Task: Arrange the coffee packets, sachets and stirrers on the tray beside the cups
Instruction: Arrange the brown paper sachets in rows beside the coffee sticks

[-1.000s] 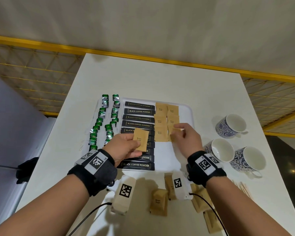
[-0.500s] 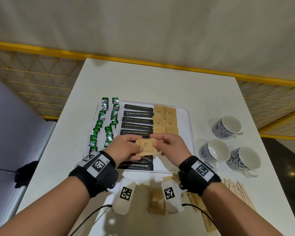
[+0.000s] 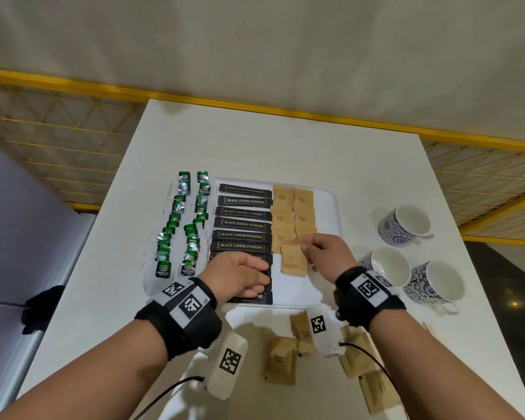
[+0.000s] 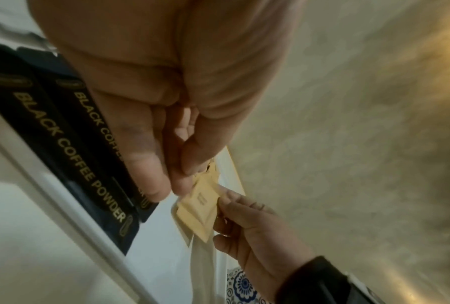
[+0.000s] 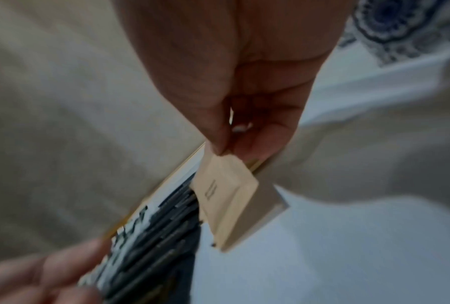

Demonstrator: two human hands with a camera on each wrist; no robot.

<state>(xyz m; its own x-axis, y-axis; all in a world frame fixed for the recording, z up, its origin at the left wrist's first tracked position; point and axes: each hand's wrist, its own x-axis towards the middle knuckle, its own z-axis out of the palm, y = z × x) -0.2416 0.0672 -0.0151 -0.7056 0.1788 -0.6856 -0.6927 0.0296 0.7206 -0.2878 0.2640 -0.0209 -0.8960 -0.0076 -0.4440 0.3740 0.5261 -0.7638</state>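
Brown sugar sachet (image 3: 293,258) is pinched at its far corner by the right hand (image 3: 328,253), thumb and fingers clamped on it; sachet hangs low over the white tray (image 3: 331,201), at the near end of the brown sachet columns (image 3: 293,212), just right of the black coffee packets (image 3: 244,213); contact with the tray surface cannot be told; same pinch is seen in the right wrist view, sachet (image 5: 225,195) tilted under the fingertips (image 5: 247,152). Left hand (image 3: 240,275) is held over the nearest coffee packets, fingers loosely extended and apart, nothing gripped; in the left wrist view its fingers (image 4: 145,160) are seen in front of the sachet (image 4: 199,207), contact unclear. Green tea packets (image 3: 184,225) are laid in two columns along the tray's left edge. Three blue-patterned cups (image 3: 406,256) are stood on the worktop (image 3: 285,137) to the right of the tray, well apart from it. More brown sachets (image 3: 281,362) are left loose on the worktop near the tray's front edge, partly hidden by the right wrist camera. Stirrers cannot be made out clearly.
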